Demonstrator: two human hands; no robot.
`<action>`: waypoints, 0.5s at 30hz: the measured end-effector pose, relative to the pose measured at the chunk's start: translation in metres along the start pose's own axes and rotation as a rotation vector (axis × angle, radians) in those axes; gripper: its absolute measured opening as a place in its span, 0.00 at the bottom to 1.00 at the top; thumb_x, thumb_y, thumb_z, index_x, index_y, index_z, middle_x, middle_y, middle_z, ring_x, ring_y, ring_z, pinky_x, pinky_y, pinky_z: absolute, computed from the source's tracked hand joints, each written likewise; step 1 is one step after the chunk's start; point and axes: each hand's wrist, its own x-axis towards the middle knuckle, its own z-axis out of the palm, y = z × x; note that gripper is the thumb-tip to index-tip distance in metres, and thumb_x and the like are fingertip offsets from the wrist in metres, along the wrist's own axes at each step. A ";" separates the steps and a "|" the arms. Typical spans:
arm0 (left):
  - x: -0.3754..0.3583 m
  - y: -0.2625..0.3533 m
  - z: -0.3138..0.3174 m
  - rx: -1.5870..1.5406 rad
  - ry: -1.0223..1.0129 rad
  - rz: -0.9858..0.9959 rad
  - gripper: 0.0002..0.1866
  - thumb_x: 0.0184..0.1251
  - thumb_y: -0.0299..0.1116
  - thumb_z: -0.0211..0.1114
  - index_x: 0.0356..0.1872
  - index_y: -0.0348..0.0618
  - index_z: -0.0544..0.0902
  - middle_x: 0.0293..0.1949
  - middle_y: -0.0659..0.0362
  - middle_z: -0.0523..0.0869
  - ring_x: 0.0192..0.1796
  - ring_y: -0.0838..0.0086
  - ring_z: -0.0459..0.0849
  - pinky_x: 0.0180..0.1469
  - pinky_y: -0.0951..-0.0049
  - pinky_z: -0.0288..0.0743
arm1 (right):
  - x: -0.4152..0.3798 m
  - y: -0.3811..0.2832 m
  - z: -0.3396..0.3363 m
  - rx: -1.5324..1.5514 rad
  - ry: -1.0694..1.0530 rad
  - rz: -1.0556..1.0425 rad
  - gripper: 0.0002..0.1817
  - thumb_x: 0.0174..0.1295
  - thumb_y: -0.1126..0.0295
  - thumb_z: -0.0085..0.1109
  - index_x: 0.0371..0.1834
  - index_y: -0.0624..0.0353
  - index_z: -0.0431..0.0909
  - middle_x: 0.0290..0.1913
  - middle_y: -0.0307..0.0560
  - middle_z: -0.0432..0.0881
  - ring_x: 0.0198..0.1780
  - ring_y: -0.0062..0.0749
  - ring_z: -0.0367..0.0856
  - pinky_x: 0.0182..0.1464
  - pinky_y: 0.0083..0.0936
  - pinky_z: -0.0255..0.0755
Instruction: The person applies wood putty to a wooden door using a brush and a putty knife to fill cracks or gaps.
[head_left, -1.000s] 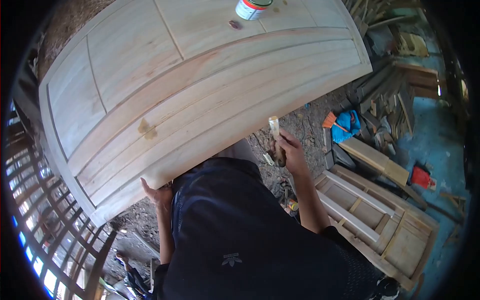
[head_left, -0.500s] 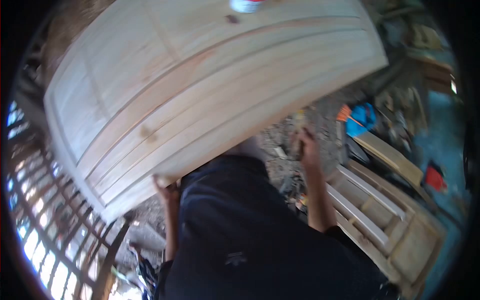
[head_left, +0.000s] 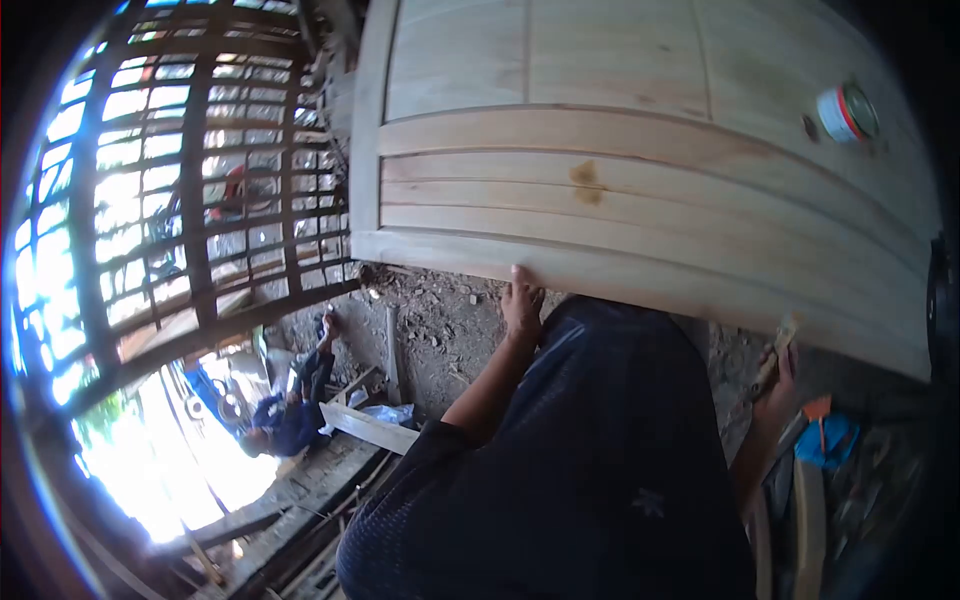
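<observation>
A large pale wooden door [head_left: 640, 200] with grooved panels lies flat in front of me. My left hand [head_left: 522, 302] rests with spread fingers on the door's near edge. Low at the right, my right hand [head_left: 778, 378] grips a small tool with a pale handle [head_left: 784, 338], just below the door's edge. A brownish stain [head_left: 586, 180] marks the door's middle. Near the door's far right stands a white can with a red band [head_left: 846, 112].
A wooden lattice window [head_left: 170, 190] fills the left, bright light behind it. Below it is dirt ground with planks [head_left: 370, 428] and a person in blue [head_left: 290, 418]. Blue cloth [head_left: 832, 440] and wood pieces lie at the lower right.
The view has swung to the left, so the door now sits upper right and the lattice window shows. My left hand stays on the door's edge; my right hand has dropped lower with the tool.
</observation>
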 end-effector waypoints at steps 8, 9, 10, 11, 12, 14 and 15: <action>0.047 0.026 -0.030 -0.090 0.022 0.095 0.33 0.72 0.57 0.69 0.67 0.46 0.72 0.61 0.58 0.80 0.59 0.71 0.83 0.59 0.67 0.79 | 0.012 0.002 0.072 0.027 -0.081 0.117 0.21 0.80 0.67 0.50 0.70 0.65 0.70 0.51 0.49 0.81 0.45 0.31 0.81 0.48 0.28 0.77; 0.045 0.030 -0.033 -0.123 0.026 0.087 0.34 0.72 0.58 0.68 0.68 0.46 0.72 0.64 0.56 0.80 0.63 0.69 0.82 0.62 0.65 0.78 | 0.015 0.005 0.078 0.025 -0.113 0.127 0.21 0.80 0.66 0.50 0.71 0.65 0.70 0.50 0.49 0.81 0.44 0.31 0.81 0.49 0.27 0.77; 0.041 0.031 -0.036 -0.141 0.032 0.092 0.34 0.72 0.58 0.68 0.68 0.46 0.72 0.64 0.56 0.80 0.63 0.69 0.82 0.62 0.65 0.78 | 0.017 0.005 0.083 0.023 -0.143 0.136 0.22 0.80 0.66 0.50 0.71 0.65 0.70 0.49 0.49 0.81 0.44 0.32 0.81 0.49 0.27 0.77; 0.036 0.032 -0.039 -0.166 0.044 0.065 0.37 0.72 0.59 0.67 0.71 0.45 0.69 0.68 0.55 0.77 0.67 0.67 0.79 0.67 0.63 0.75 | 0.018 0.004 0.086 0.014 -0.169 0.157 0.23 0.80 0.64 0.51 0.73 0.63 0.69 0.47 0.49 0.82 0.43 0.32 0.80 0.48 0.27 0.77; 0.032 0.033 -0.041 -0.190 0.055 0.039 0.39 0.73 0.59 0.66 0.75 0.45 0.67 0.72 0.54 0.74 0.72 0.64 0.75 0.71 0.61 0.71 | 0.020 0.005 0.090 0.009 -0.186 0.152 0.23 0.80 0.64 0.51 0.73 0.63 0.69 0.47 0.49 0.82 0.43 0.32 0.80 0.48 0.27 0.77; 0.036 0.027 -0.052 -0.265 0.072 0.025 0.41 0.73 0.60 0.65 0.77 0.46 0.65 0.75 0.54 0.71 0.75 0.63 0.72 0.74 0.60 0.68 | 0.024 0.002 0.108 -0.051 -0.270 0.169 0.25 0.78 0.64 0.53 0.74 0.62 0.69 0.46 0.48 0.82 0.43 0.31 0.81 0.48 0.27 0.77; 0.041 0.019 -0.059 -0.323 0.086 -0.001 0.43 0.74 0.60 0.64 0.80 0.47 0.62 0.79 0.54 0.68 0.78 0.61 0.68 0.76 0.60 0.64 | 0.029 0.005 0.116 -0.101 -0.261 0.149 0.25 0.77 0.65 0.55 0.73 0.63 0.70 0.47 0.48 0.82 0.43 0.30 0.81 0.48 0.28 0.77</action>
